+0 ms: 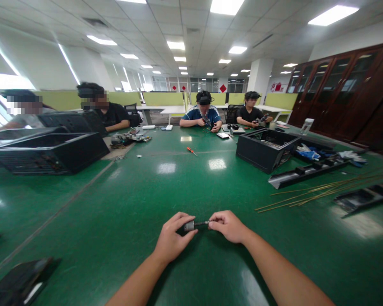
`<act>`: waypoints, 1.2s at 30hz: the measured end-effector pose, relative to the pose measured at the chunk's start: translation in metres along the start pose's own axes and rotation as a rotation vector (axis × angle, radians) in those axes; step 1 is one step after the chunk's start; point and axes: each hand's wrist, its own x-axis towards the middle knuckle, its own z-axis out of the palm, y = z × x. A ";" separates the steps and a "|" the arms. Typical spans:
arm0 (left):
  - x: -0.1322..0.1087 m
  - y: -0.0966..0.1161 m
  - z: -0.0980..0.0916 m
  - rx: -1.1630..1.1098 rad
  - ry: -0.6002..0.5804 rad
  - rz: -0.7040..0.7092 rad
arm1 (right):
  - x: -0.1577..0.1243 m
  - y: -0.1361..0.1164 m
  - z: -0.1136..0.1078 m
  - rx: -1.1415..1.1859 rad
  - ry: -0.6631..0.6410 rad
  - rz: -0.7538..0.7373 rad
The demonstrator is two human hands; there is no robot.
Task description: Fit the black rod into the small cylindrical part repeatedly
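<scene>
My left hand point(171, 239) is closed around a small grey cylindrical part point(189, 225) just above the green table point(121, 199). My right hand point(228, 225) pinches a thin dark shaft or bit point(202, 223) that sticks out of that part. Both hands meet near the table's front middle, forearms coming in from the bottom edge.
A black computer case point(47, 152) lies at the left, another open case point(261, 148) at the right with black panels point(306, 172) and thin yellow rods point(319, 191). A red screwdriver point(191, 150) lies mid-table. Several people sit at the far side, working.
</scene>
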 end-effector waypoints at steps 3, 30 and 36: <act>0.000 -0.001 0.000 -0.003 -0.001 -0.001 | 0.000 0.001 0.000 0.000 0.001 -0.004; 0.001 -0.002 -0.002 0.031 0.010 -0.007 | 0.000 0.001 -0.005 -0.005 0.015 0.009; 0.003 -0.007 -0.002 0.046 0.015 -0.192 | 0.004 0.007 -0.009 0.032 0.081 0.008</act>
